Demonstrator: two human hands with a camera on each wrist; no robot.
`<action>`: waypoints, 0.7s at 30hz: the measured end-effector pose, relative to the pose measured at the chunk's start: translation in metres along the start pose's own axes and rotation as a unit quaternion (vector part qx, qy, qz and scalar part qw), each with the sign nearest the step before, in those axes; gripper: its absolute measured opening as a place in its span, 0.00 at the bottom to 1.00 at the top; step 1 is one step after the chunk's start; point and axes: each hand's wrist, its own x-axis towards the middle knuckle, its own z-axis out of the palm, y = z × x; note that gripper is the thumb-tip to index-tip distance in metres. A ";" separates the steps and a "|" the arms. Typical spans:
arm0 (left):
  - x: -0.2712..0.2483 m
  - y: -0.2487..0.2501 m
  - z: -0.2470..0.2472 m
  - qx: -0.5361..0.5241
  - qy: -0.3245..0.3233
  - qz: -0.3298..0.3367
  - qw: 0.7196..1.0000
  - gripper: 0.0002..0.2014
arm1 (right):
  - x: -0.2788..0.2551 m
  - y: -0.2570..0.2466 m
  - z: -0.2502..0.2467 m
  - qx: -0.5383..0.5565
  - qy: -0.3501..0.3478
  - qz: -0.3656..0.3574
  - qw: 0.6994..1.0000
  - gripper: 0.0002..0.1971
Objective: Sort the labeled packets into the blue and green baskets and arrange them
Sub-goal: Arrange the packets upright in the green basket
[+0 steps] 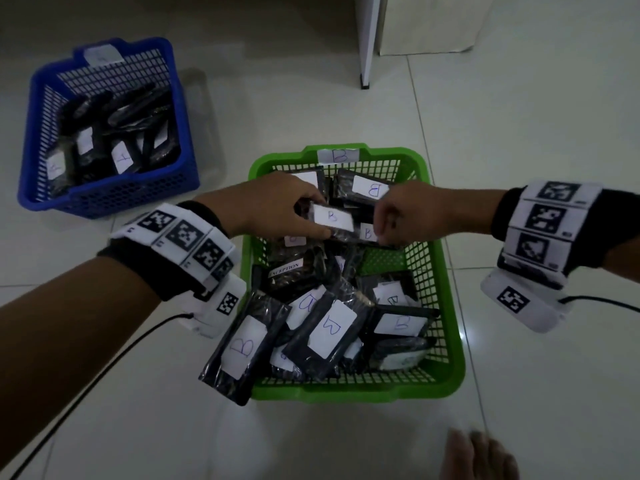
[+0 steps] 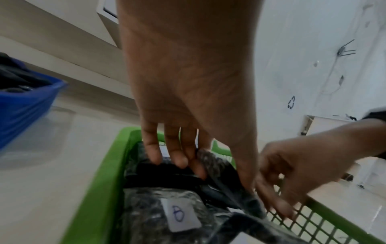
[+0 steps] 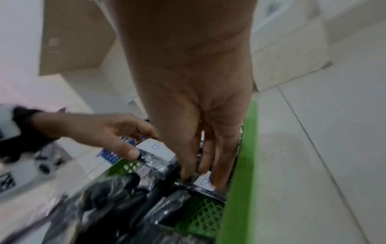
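Observation:
The green basket (image 1: 450,327) in the middle of the floor holds several black packets with white "B" labels. My left hand (image 1: 313,218) grips one B packet (image 1: 333,218) above the basket's far half, thumb under and fingers over it. My right hand (image 1: 382,226) pinches a neighbouring B packet (image 1: 367,233) just to the right; the right wrist view shows its fingertips (image 3: 217,180) on that label (image 3: 205,181). One B packet (image 1: 242,344) hangs over the basket's near-left rim. The blue basket (image 1: 114,199) at the far left holds several "A" packets.
A white furniture leg (image 1: 367,39) and a cardboard box (image 1: 433,22) stand beyond the baskets. A translucent container (image 1: 199,98) sits behind the blue basket. A bare foot (image 1: 481,455) shows at the bottom right. Cables trail from both wrist cameras across the tiles.

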 end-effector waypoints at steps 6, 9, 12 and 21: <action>-0.008 -0.014 0.009 0.056 -0.019 0.005 0.998 0.31 | -0.006 -0.012 0.031 -0.079 -0.014 -0.115 0.990 0.07; -0.008 -0.017 0.016 0.104 -0.002 0.015 0.994 0.34 | -0.010 -0.027 0.032 0.045 0.005 -0.135 0.990 0.13; -0.013 -0.017 0.015 0.088 0.033 0.024 0.995 0.32 | -0.012 -0.043 0.036 0.057 -0.082 -0.160 0.982 0.14; -0.031 0.017 -0.002 -0.229 0.095 0.012 0.969 0.18 | -0.002 -0.008 -0.045 0.178 0.062 -0.021 0.982 0.04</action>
